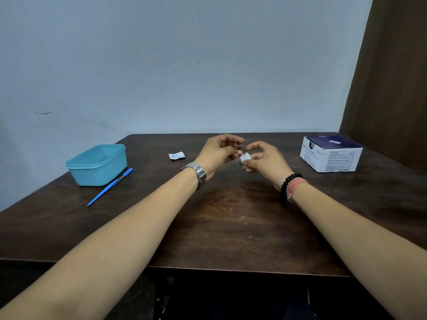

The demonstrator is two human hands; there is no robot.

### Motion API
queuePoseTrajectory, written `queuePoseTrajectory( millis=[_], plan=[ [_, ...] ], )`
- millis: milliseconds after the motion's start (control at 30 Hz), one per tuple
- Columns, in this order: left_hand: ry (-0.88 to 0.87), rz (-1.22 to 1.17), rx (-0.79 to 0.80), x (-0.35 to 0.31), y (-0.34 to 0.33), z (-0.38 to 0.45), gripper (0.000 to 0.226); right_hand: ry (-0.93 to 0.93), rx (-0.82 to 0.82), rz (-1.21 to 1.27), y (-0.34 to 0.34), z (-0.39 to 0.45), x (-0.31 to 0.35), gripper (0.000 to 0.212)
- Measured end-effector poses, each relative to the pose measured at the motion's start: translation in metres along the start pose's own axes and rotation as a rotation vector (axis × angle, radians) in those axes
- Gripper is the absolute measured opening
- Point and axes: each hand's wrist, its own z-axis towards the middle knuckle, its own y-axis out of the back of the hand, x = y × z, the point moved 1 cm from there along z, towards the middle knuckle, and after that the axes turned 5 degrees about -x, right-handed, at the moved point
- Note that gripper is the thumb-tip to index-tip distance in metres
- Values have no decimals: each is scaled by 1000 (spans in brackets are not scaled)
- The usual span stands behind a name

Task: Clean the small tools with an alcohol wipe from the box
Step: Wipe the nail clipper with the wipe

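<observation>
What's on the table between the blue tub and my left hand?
In the head view, a torn white wrapper lies between the blue tub and the left hand.

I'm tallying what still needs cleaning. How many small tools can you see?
2. A blue-handled tool lies on the table beside the teal tub; a small dark one is pinched in the left hand. The tub's inside is partly hidden.

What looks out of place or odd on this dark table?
Only small things: a torn white wipe wrapper lies loose mid-table, and the blue-handled slim tool lies outside the empty-looking turquoise plastic tub. The white-and-navy cardboard box stands upright. Nothing spilled or damaged.
</observation>
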Motion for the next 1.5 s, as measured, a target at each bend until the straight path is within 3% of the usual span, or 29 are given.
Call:
queuePoseTrajectory(
  millis=[100,167,400,567,700,800,900,1133,1333,1500],
  plan=[
    [-199,449,-54,-3,4,-1,16,5,10,18,0,-1,1,32],
    [-272,565,-87,-4,4,-3,7,8,19,15,-1,-2,1,32],
    [-300,555,-261,-3,8,1,6,31,17,63,-1,-2,2,17],
    [-306,541,-283,-1,8,2,5,21,25,123,-4,-3,3,8],
    [-312,522,-292,-1,8,3,3,-23,22,216,-3,-4,8,18],
    [-340,537,-231,-1,3,1,4,-14,37,241,-1,-6,8,2],
    [-369,565,-191,-1,-1,-1,3,-24,42,252,0,-7,8,15],
    [-376,565,-275,-2,7,3,4,-88,97,197,-1,-11,8,13],
    [-376,570,-167,1,-2,-2,4,-38,53,260,0,-11,10,18],
    [-340,518,-283,0,6,2,11,-44,74,205,0,-12,10,14]
  ],
)
